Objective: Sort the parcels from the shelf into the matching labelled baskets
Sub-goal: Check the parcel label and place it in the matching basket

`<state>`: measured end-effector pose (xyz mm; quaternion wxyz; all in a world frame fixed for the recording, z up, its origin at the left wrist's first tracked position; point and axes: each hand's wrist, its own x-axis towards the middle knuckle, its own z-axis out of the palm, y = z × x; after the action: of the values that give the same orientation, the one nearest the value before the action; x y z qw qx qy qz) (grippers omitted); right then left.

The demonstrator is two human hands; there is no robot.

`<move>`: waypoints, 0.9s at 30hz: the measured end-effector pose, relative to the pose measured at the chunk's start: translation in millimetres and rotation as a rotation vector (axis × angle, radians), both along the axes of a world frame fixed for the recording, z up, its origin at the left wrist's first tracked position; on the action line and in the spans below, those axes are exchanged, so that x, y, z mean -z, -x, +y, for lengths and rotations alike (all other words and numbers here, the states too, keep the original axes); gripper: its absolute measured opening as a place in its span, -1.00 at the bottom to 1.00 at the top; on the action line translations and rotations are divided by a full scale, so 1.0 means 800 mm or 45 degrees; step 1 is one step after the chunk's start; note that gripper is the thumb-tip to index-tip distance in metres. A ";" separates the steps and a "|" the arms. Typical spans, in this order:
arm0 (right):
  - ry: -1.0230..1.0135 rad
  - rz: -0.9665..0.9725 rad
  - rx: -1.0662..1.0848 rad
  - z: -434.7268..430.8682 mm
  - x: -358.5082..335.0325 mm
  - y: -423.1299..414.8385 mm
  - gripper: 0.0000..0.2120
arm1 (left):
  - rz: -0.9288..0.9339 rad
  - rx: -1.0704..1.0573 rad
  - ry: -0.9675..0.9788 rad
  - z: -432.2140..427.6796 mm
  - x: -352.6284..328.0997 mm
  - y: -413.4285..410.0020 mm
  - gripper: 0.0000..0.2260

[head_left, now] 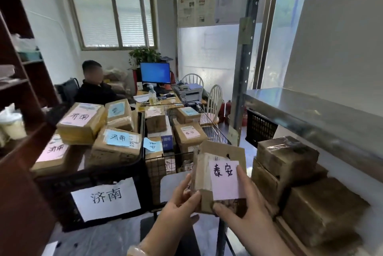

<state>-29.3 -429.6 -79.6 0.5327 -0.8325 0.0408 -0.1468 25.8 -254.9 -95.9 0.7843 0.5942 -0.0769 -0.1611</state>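
A: Start at the fingers. What are they doing?

B: Both hands grip one parcel [217, 175]. The left hand [178, 202] has its thumb on the near left corner, fingers up the left side. The right hand [238, 208] has its thumb across the near bottom edge and a finger up the right side of the pink label [224, 179]. The other right fingers are hidden behind the box.

A: Where is the parcel?

B: In the air, tilted toward the camera, between the wire basket [215, 131] and the shelf [310, 108]. A torn flap sticks up at its far edge.

A: Can the label be read?

B: Yes: two handwritten characters, 泰安.

A: And outward from there?

B: At right, brown taped parcels [288, 158] are stacked on the shelf's lower level; the nearest run off the frame's bottom edge, and no labels show on them. At left, a black crate [132, 175] carries a white sign [105, 198] reading 济南, piled with boxes bearing pink and blue labels. The wire basket holds more boxes; their small labels are too blurred to read. Any sign on it is blocked by the held parcel.

A: Anything behind?

B: A seated person [93, 90] at a desk with a blue monitor [155, 73].
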 end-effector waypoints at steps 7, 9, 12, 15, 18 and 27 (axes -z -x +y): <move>0.332 0.140 -0.031 0.039 0.001 -0.070 0.22 | 0.199 -0.011 0.032 0.032 0.006 -0.066 -0.40; 0.411 0.110 0.021 0.046 -0.001 -0.096 0.19 | 0.166 -0.049 -0.062 0.035 0.003 -0.093 -0.54; 0.456 0.003 0.105 0.055 -0.004 -0.137 0.13 | 0.046 -0.015 -0.161 0.044 -0.008 -0.139 -0.63; 0.468 -0.052 0.140 0.063 -0.011 -0.184 0.00 | -0.095 0.048 -0.205 0.060 -0.025 -0.189 -0.65; 0.457 -0.092 0.188 0.065 -0.020 -0.238 -0.11 | -0.208 0.135 -0.285 0.069 -0.046 -0.238 -0.63; 0.553 0.101 0.353 0.052 -0.006 -0.357 -0.05 | -0.626 0.085 -0.844 0.089 -0.051 -0.359 -0.44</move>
<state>256.4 -388.4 -74.7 0.3143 -0.9188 0.1429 -0.1911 313.1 -183.4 -55.4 0.5029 0.8326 -0.2252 -0.0558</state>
